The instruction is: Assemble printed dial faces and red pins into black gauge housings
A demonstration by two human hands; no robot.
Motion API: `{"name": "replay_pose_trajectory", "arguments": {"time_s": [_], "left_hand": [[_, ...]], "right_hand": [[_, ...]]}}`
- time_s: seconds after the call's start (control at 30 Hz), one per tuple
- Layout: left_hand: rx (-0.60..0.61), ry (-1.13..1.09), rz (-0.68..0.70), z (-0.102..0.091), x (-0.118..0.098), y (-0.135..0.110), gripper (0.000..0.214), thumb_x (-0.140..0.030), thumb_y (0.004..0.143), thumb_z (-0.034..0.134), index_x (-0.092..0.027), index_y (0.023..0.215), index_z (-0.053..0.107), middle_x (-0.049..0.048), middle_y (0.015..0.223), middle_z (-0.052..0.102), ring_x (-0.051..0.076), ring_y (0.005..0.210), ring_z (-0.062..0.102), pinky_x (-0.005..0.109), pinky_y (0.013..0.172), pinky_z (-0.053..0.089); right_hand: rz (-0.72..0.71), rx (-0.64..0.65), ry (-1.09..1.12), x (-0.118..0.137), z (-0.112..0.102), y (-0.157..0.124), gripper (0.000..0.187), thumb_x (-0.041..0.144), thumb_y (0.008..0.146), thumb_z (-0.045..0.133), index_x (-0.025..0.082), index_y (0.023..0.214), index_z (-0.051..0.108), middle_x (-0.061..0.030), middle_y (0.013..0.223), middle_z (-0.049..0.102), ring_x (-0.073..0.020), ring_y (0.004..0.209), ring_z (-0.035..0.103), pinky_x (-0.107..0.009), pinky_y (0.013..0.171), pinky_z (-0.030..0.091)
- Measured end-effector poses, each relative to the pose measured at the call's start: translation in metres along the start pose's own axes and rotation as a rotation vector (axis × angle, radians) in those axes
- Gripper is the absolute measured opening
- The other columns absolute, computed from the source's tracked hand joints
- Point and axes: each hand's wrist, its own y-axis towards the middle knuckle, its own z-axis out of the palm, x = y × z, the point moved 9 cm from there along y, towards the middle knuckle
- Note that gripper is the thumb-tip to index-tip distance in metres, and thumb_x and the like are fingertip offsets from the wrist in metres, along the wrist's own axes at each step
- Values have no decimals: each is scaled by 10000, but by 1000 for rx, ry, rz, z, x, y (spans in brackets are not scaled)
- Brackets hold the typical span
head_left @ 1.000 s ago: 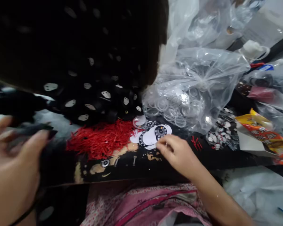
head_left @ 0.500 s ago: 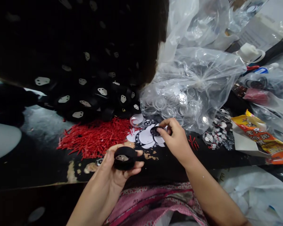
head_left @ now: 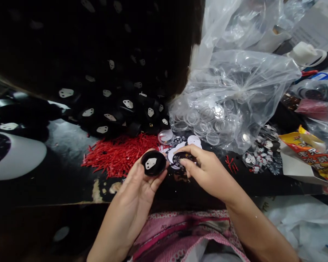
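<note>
My left hand (head_left: 142, 182) grips a round black case (head_left: 153, 163) with a white plate at its centre, held just above the table's front edge. My right hand (head_left: 205, 169) pinches a small printed dial disc (head_left: 180, 158), black with white markings, right beside the case. Behind both hands lies a small heap of white and printed paper discs (head_left: 192, 140). A pile of thin red sticks (head_left: 120, 154) is spread on the black table to the left of them. A heap of black cases with white plates (head_left: 120, 109) rises behind the sticks.
A clear plastic bag of transparent round lenses (head_left: 221, 112) sits right of centre. Small printed pieces (head_left: 258, 153) and a few red sticks (head_left: 231, 164) lie beside it. An orange snack packet (head_left: 311, 153) is at the right edge. Pink patterned cloth (head_left: 180, 233) covers my lap.
My left hand came in from the far left with a black case and raised it toward the discs. My right hand lifted a dial disc off the heap and brought it next to the case.
</note>
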Motion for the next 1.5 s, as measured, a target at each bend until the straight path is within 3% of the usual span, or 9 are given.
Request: {"name": "replay_pose_trajectory", "arguments": {"time_s": [0.2,0.4,0.57,0.87,1.03,1.17,1.3,1.4,1.5], "left_hand": [[-8,49,-51,4,12,-5,299,-395,893,652,-272,1159,708,35,1293,679,232,1244,595,286,953,561],[0,137,-71,7,17,-10,306,-421,835,715,-318,1122,735,-1,1328,666,237,1268,579,207,880,567],[121,270,-12,8,18,-6,285,-413,885,657,-375,1161,715,-35,1365,635,229,1269,573,253,917,563],[135,425,21,6,18,-2,372,-343,806,741,-260,1167,702,28,1228,712,239,1161,646,337,997,525],[81,477,53,-11,17,-7,352,-339,791,733,-232,1124,707,48,1171,734,244,1084,686,353,957,546],[27,500,68,-35,11,-13,315,-317,779,751,-250,1086,727,43,1136,737,244,1086,681,345,988,522],[-159,339,82,-62,-4,-18,328,-309,784,758,-268,1105,706,31,1132,737,243,1097,676,357,1007,514],[-230,151,122,-62,-15,-20,252,-289,838,706,-244,1085,694,39,1127,739,245,1141,657,390,1039,499],[-204,51,151,-48,-18,-18,205,-276,886,651,-238,1084,695,37,1147,736,246,1221,612,400,1097,449]], "right_hand": [[-146,30,-41,21,6,-3,359,137,981,457,190,1320,562,-65,1171,657,-153,1073,612,-300,954,466],[-110,-106,-8,23,7,2,149,95,920,568,173,1023,642,-41,977,679,-157,956,631,-292,850,498],[-81,-154,-20,18,3,0,138,102,922,562,194,994,636,-18,904,643,-138,862,606,-274,776,476],[162,-54,63,-9,15,-1,101,227,865,644,211,932,570,29,818,571,-116,709,537,-260,656,429],[121,100,122,-7,33,-12,190,180,890,579,211,1076,552,-4,984,632,-121,787,581,-259,709,470],[-10,153,36,10,41,-11,308,69,886,510,190,1164,557,-52,1141,662,-141,922,617,-276,812,477],[-120,168,-192,19,53,13,141,206,957,544,200,1060,640,-37,1047,722,-184,931,635,-330,844,445],[-193,67,-644,21,61,37,156,243,962,529,166,925,660,-95,973,721,-279,974,601,-430,860,388],[-240,49,-857,23,73,49,141,231,934,545,137,953,647,-134,985,705,-310,957,583,-448,823,371]]}}
